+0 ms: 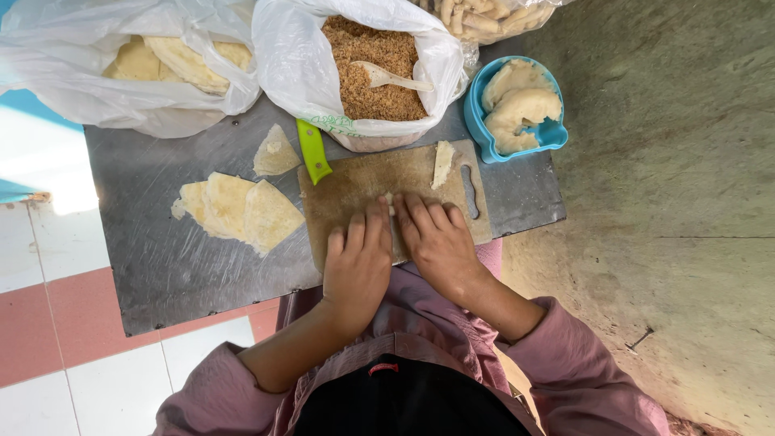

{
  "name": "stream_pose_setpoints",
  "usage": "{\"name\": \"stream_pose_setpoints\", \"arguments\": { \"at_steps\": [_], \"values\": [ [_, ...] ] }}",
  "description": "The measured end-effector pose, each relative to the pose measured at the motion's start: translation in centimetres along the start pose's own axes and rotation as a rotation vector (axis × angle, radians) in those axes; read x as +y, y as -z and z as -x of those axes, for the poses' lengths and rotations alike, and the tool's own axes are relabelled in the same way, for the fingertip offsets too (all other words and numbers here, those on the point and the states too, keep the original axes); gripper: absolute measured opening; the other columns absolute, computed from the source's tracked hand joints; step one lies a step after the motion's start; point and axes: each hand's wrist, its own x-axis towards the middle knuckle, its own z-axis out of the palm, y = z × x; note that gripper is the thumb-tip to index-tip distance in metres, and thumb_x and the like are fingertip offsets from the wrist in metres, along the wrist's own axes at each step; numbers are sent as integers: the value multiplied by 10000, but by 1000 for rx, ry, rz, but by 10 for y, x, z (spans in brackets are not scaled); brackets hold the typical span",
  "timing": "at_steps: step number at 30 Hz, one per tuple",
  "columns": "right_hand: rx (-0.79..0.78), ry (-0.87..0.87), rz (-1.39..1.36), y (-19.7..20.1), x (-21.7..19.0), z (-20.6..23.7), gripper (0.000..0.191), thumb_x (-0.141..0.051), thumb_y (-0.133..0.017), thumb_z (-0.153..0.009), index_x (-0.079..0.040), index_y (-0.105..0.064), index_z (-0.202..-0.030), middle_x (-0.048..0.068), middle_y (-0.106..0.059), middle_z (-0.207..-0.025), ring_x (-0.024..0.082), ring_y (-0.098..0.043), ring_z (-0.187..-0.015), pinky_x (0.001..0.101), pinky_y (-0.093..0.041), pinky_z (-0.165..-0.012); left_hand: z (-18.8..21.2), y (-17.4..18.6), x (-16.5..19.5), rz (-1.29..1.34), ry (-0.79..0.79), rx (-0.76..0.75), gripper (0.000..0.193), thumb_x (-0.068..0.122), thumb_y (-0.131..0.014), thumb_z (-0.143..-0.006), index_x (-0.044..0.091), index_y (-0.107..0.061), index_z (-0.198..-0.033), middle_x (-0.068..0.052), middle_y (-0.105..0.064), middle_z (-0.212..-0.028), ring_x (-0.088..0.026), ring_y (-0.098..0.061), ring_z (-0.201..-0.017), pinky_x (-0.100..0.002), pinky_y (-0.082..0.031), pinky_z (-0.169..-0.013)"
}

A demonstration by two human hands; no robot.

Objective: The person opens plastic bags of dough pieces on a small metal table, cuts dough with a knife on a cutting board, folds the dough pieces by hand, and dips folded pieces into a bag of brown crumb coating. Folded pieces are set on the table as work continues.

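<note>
Pink and white floor tiles run under the scratched metal sheet (pixel 161 266) you're working on, and closest to you both palms press flat on the wooden cutting board (pixel 355 190): your left hand (pixel 358 262) and right hand (pixel 440 246) sit side by side, fingers together, rolling a small pale dough piece (pixel 390 199) that just peeks out between the fingertips, neither hand actually clamped on it. Looks like you're mid-roll, so next you'd want even, light pressure. Farther out: folded wrappers (pixel 238 211) at 9 o'clock, green-handled knife (pixel 312 151) at 11, bag of brown crumbs (pixel 373 69) at 12, blue dough bowl (pixel 517 109) at 1.
</note>
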Motion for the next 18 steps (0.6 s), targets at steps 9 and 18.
{"name": "stream_pose_setpoints", "arguments": {
  "at_steps": [9,18],
  "values": [
    [-41,-74,176,7,5,-26,649,-157,-545,-908,1,-432,-1528,112,-541,-1378,231,-528,-1137,366,-421,-923,-28,-23,-4,-217,-10,-119,640,292,-551,-886,110,-509,-1497,27,-441,-1507,-151,-438,-1269,-326,-340,-979],
    [180,-95,-242,2,17,-36,283,-171,-731,-888,-69,-690,-1149,68,-619,-1206,281,-548,-1126,408,-400,-926,-28,-25,-34,69,47,8,661,128,-539,-1023,1,-394,-1656,-95,-533,-1472,-236,-520,-1180,-373,-393,-938]
  ]
}}
